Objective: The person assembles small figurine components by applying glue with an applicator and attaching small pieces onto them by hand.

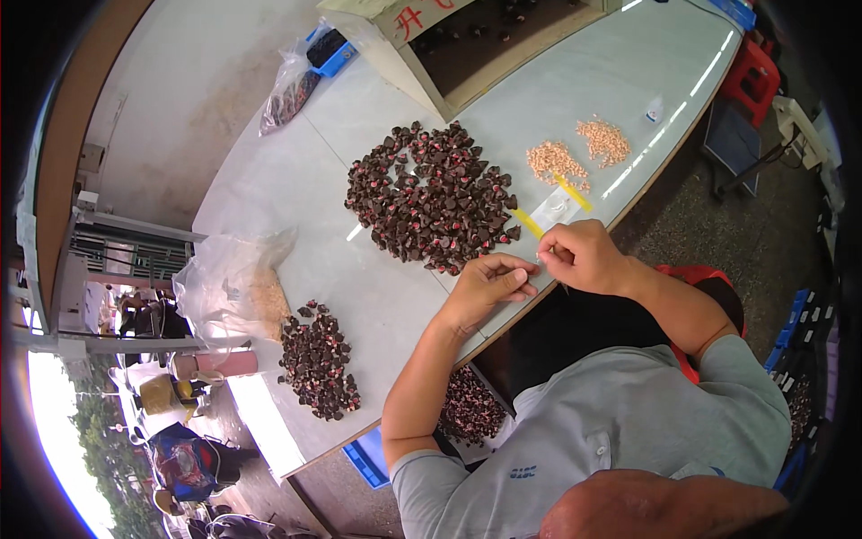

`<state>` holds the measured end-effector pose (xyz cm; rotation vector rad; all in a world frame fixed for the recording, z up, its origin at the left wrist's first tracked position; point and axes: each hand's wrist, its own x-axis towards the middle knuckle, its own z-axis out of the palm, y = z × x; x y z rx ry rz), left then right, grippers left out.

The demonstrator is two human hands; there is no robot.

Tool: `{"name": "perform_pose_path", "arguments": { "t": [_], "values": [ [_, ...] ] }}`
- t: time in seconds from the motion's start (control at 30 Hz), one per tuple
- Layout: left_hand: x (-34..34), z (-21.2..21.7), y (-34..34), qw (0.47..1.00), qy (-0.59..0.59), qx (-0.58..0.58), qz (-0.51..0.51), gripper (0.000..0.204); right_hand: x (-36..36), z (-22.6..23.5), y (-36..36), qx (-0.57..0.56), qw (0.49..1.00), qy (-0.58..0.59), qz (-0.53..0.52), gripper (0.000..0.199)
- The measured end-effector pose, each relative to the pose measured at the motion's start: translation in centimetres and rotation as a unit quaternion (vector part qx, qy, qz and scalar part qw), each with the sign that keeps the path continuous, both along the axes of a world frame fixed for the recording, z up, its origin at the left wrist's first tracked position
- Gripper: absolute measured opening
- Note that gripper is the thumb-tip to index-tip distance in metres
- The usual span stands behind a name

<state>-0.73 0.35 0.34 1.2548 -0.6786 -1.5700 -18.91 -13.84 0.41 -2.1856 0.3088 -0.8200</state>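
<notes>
a long pale table (269,189) ran across a grey speckled floor (763,234), a red stool (752,70) beyond its far corner, daylight glaring at left.

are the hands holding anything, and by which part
Left hand and right hand pinch something tiny between their fingertips at the table edge; what it is cannot be told.

Open tan cardboard box (467,45) at twelve o'clock — clear bag (292,85) at eleven; crumpled clear bag (229,278) at nine.
</notes>
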Motion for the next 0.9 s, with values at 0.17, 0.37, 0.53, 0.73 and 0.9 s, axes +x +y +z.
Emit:
{"name": "perform_pose_path", "arguments": {
  "t": [0.17, 0.37, 0.53, 0.73, 0.9],
  "values": [
    [0.1, -0.6, 0.0, 1.000, 0.014, -0.003, 0.023, 0.027, 1.3, -0.5, 1.3, -0.044, 0.999, -0.027, 0.013, 0.010],
    [0.0, -0.4, 0.2, 1.000, 0.009, -0.005, 0.022, 0.022, 0.9, -0.2, 1.5, 0.089, 0.994, 0.026, 0.056, 0.009],
    [-0.2, 0.0, 0.2, 1.000, -0.015, 0.000, 0.007, 0.018, 0.7, 0.3, 0.6, 0.163, 0.978, 0.085, 0.100, 0.008],
    [-0.3, -0.1, 0.2, 1.000, -0.026, -0.001, -0.011, 0.019, 0.5, 1.0, 0.0, 0.131, 0.975, 0.121, 0.134, 0.009],
    [-0.2, 0.0, 0.3, 0.999, -0.031, -0.001, -0.016, 0.018, 0.6, 1.2, 0.1, 0.089, 0.980, 0.117, 0.138, 0.009]
  ]
}}
